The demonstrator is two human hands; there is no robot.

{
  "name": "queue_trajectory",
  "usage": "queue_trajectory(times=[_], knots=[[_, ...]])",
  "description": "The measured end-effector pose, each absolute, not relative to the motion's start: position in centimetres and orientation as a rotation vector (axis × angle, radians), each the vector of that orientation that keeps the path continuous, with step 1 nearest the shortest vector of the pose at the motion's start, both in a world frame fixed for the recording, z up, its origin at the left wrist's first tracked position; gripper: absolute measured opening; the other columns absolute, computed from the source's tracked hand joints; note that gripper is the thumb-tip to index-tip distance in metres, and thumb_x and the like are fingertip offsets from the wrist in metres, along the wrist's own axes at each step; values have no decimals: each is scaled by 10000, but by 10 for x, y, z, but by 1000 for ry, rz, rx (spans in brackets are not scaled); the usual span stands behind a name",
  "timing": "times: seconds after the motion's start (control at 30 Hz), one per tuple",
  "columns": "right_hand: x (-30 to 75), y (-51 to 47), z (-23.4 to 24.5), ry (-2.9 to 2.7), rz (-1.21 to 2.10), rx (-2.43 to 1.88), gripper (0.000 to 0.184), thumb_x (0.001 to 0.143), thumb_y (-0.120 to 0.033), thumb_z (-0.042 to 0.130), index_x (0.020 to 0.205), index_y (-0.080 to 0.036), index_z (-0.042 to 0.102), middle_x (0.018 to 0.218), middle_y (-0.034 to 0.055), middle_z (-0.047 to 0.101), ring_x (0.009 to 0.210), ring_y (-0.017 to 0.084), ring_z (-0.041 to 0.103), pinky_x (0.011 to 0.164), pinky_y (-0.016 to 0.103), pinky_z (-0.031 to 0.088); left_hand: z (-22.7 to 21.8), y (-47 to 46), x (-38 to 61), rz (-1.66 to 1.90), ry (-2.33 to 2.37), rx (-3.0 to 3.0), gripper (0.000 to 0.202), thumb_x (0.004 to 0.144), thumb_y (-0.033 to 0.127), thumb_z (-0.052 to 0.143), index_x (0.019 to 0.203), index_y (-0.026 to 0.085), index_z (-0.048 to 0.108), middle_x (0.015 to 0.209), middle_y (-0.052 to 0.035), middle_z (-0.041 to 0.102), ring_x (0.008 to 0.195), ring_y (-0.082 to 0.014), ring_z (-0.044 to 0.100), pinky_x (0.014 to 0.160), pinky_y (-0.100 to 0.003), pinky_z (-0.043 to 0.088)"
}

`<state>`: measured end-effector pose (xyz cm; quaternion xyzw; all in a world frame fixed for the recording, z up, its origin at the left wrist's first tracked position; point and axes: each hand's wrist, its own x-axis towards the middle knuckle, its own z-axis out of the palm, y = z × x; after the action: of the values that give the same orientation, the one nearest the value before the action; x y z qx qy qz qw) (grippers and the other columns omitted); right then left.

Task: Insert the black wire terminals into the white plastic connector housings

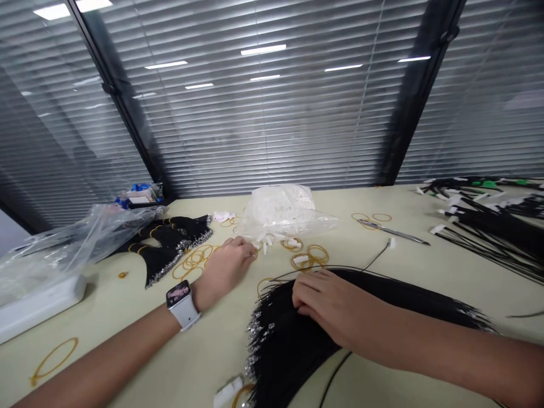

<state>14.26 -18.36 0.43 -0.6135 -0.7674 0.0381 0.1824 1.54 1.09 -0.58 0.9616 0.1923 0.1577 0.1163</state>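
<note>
Black wires point(293, 340) beneath the right hand point(318, 297)
The right hand lies curled over them, its grip hidden; the left hand point(225, 266), partly curled, is just beside small white plugs point(267, 245), whether pinching one I cannot tell.

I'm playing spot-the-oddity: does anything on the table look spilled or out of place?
A little: small white plastic pieces lie scattered in front of the clear, crinkly plastic bag, some among thin amber rubber bands. They look spilled, but could be set out deliberately.
</note>
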Motion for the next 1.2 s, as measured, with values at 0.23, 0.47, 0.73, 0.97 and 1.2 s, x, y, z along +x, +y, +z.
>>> queue_trajectory(times=[0.23, 0.47, 0.73, 0.97, 1.2], knots=[[149, -175, 1, -1849, 419, -1734, 173, 809, -129, 420, 867, -178, 576, 827, 14, 552, 759, 103, 486, 723, 260, 376, 4, -9, 8, 424, 502, 2501, 202, 824, 313, 408, 880, 180, 550, 874, -41, 587, 801, -155, 524, 726, -303, 408], [155, -159, 3, -1729, 694, -1724, 196, 819, -299, 434, 735, -147, 526, 660, -7, 503, 584, 78, 422, 527, 212, 324, 2, -17, 2, 300, 470, 2142, 240, 816, 375, 433, 875, 154, 505, 765, -20, 538, 697, -106, 487, 651, -246, 402], [155, -148, -7, -1617, 576, -1686, 155, 811, -250, 451, 804, -167, 582, 730, -4, 562, 654, 83, 481, 589, 217, 360, -5, -12, -9, 249, 517, 1628, 176, 786, 320, 533, 863, 165, 497, 739, 13, 502, 702, -62, 465, 678, -178, 383], [149, -156, -9, -1843, 525, -1531, 108, 811, -207, 483, 759, -147, 556, 728, -23, 537, 678, 50, 469, 650, 184, 364, -17, -15, -6, 269, 444, 1626, 127, 809, 271, 512, 845, 151, 496, 725, 8, 519, 687, -55, 468, 644, -154, 371], [150, -156, -11, -1685, 490, -1593, 148, 843, -261, 428, 753, -163, 493, 670, -31, 510, 609, 58, 437, 557, 184, 354, -19, -20, -8, 326, 438, 1625, 97, 809, 264, 518, 847, 176, 502, 744, 19, 513, 693, -54, 468, 644, -158, 369]])
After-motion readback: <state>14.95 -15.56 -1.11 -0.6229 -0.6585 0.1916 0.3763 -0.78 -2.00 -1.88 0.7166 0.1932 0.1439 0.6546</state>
